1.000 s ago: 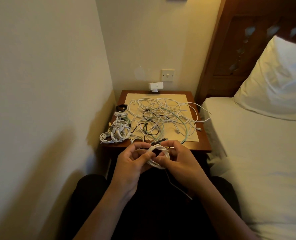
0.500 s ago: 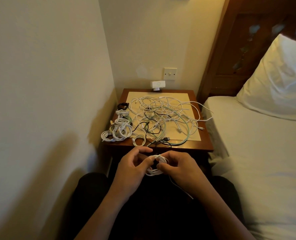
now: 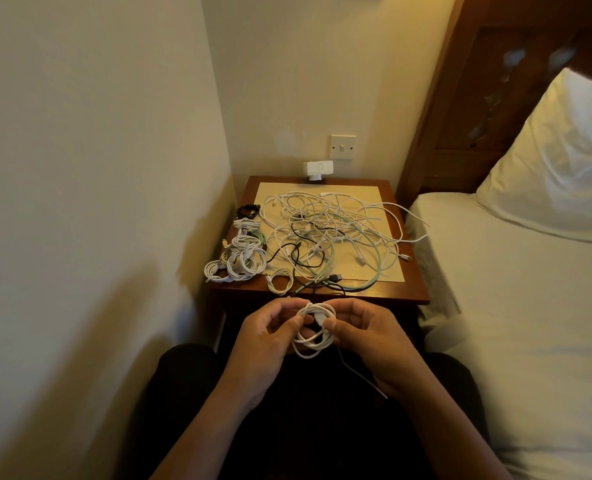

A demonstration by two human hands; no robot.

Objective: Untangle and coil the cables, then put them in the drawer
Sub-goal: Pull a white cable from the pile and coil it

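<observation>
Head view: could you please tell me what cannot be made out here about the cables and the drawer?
All in the head view:
White coil: parts are hidden under the fingers of the left hand and right hand.
Drawer: hidden; both hands and the top of the bedside table cover the table's front.
Tangled cables: count and crossings are too small and dim.
Coiled bundles: overlapping, count unclear.

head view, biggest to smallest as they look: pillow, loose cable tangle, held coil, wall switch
1. pillow
2. loose cable tangle
3. held coil (nearer the camera, so it looks bigger)
4. wall switch
</observation>
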